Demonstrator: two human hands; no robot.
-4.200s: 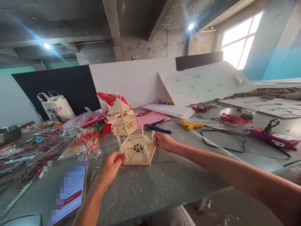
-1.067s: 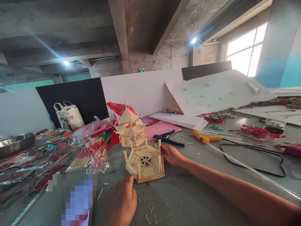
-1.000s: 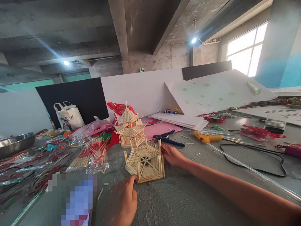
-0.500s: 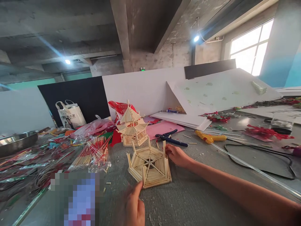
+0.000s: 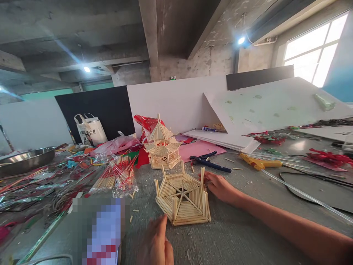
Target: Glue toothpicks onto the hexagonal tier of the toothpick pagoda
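Grey counter [image 5: 234,235] carries our hexagonal pale wooden-stick frame [image 5: 182,198]; right hand [image 5: 220,187] seemingly pinches a post at 3 o'clock, left hand [image 5: 156,244] fingertips spread-touching at 7. We should brace gently.

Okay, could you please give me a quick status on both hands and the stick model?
Left hand at hexagonal stick piece's near corner. Right hand against its far right side. Finished pagoda stands behind; pliers lie beyond.

The grey table [image 5: 234,235] carries a hexagonal stick roof [image 5: 183,200], a stick pagoda [image 5: 162,147], blue pliers [image 5: 209,162], a yellow glue gun [image 5: 257,163] and bagged sticks [image 5: 116,176]
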